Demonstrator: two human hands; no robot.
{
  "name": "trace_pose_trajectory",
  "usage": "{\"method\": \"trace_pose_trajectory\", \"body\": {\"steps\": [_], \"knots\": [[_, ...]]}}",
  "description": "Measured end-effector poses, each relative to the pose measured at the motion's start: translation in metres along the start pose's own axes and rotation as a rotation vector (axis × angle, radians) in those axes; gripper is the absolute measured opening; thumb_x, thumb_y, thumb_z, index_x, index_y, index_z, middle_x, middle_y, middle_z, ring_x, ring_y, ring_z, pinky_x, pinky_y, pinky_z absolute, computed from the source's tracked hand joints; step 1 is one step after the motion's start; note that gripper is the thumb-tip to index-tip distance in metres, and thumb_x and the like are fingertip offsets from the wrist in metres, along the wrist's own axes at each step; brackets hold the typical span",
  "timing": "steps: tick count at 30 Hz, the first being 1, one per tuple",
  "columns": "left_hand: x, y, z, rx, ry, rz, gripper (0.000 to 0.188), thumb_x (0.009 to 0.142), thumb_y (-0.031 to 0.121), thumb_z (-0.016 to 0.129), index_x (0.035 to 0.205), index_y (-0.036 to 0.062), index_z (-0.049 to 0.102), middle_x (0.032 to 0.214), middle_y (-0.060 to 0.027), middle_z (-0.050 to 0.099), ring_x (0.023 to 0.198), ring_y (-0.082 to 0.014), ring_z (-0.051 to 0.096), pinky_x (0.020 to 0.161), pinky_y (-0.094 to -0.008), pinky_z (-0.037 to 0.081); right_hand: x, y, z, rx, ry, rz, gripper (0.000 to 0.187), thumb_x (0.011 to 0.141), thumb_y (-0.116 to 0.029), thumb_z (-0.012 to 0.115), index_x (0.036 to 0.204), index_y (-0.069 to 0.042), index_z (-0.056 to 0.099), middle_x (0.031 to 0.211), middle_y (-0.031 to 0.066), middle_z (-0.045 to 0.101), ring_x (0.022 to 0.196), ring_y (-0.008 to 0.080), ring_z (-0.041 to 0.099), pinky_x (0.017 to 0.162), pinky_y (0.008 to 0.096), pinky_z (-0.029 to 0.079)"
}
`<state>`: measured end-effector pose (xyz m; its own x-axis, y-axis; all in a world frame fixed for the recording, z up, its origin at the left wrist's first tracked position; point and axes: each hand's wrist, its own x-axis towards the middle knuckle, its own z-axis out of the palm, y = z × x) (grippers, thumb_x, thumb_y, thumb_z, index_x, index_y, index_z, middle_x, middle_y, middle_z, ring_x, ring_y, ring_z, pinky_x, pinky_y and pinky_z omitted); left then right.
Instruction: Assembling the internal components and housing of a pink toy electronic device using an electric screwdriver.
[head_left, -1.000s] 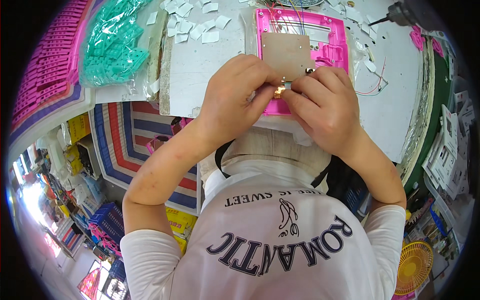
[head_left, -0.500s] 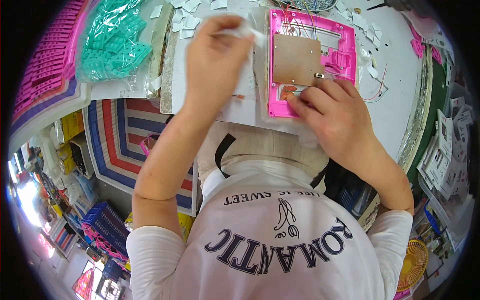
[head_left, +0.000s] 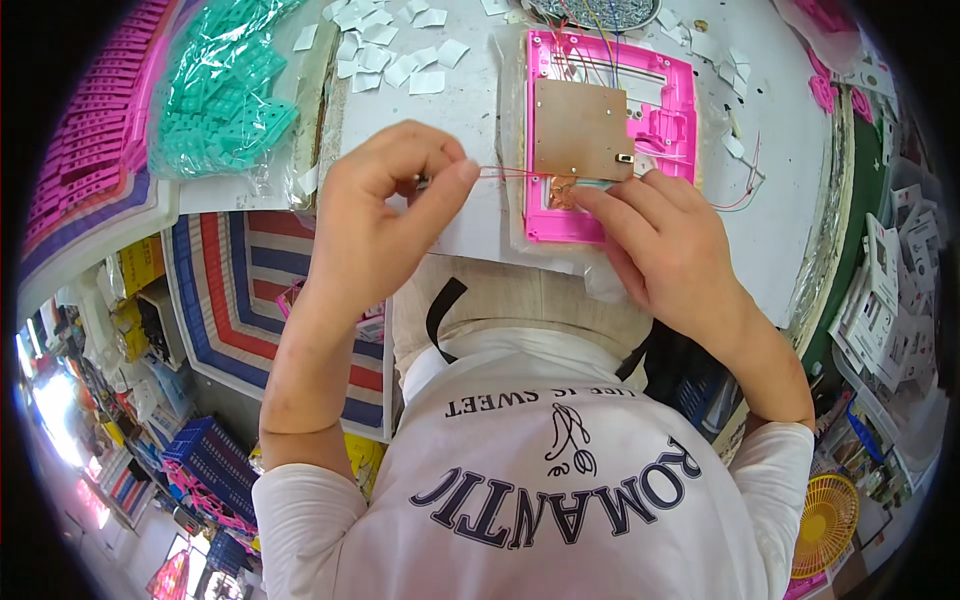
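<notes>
A bright pink plastic housing (head_left: pixel 685 130) lies on the worktable, with a brown circuit board (head_left: pixel 582 125) set in it. Thin red wires (head_left: pixel 505 172) stretch taut from the board's lower left side to my left hand (head_left: pixel 385 205), whose thumb and finger pinch them. A small dark metallic bit shows between those fingers, too small to name. My right hand (head_left: pixel 665 225) rests over the housing's near right corner. Its thumb and fingertips press at a small coppery-orange piece (head_left: pixel 562 192) below the board; its curled fingers hide part of that area.
White square patches (head_left: pixel 400 68) are scattered at the back left. A clear bag of green plastic parts (head_left: pixel 225 100) lies at left, beside stacked pink parts (head_left: pixel 100 120). A metal tray (head_left: pixel 640 12) stands behind the housing, and loose wires (head_left: pixel 745 190) lie at right.
My left hand has moved down and left; the blurred white thing at its fingers no longer shows, and red wires now run taut to it. My right hand stays at the orange piece.
</notes>
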<state>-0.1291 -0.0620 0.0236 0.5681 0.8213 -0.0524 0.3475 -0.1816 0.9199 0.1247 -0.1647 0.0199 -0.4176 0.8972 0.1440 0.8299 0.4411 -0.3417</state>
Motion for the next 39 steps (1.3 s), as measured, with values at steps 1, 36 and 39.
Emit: {"method": "trace_pose_trajectory", "body": {"steps": [1, 36, 39], "knots": [[0.005, 0.001, 0.003, -0.069, 0.031, -0.031, 0.017, 0.094, 0.007, 0.065, 0.080, -0.0012, 0.064, 0.096, -0.0069, 0.068, 0.076, -0.0098, 0.058, 0.066, -0.0247, 0.044, 0.000, -0.001, -0.002, 0.017, -0.004, 0.008, 0.047, 0.080, -0.015, 0.066, 0.125, -0.006, 0.066, 0.093, 0.0038, 0.059, 0.090, 0.0226, 0.058, 0.075, 0.0367, 0.046], [-0.032, 0.020, 0.067, 0.964, -0.150, 0.382, 0.076, 0.076, 0.042, 0.078, 0.140, 0.0085, 0.056, 0.140, -0.0034, 0.053, 0.123, -0.0257, 0.047, 0.104, -0.0493, 0.025, 0.005, 0.026, -0.029, 0.695, 0.359, 0.254, 0.023, 0.089, 0.002, 0.069, 0.111, -0.002, 0.071, 0.092, 0.0048, 0.069, 0.074, 0.0109, 0.065, 0.063, 0.0229, 0.053], [-0.034, 0.020, 0.074, 0.990, -0.120, 0.346, 0.078, 0.076, 0.044, 0.078, 0.142, 0.0081, 0.055, 0.140, -0.0040, 0.052, 0.124, -0.0259, 0.045, 0.106, -0.0518, 0.021, -0.015, 0.016, -0.034, 0.638, 0.299, 0.398, 0.021, 0.086, -0.004, 0.072, 0.107, -0.005, 0.072, 0.084, 0.0069, 0.067, 0.070, 0.0139, 0.061, 0.061, 0.0263, 0.049]]}}
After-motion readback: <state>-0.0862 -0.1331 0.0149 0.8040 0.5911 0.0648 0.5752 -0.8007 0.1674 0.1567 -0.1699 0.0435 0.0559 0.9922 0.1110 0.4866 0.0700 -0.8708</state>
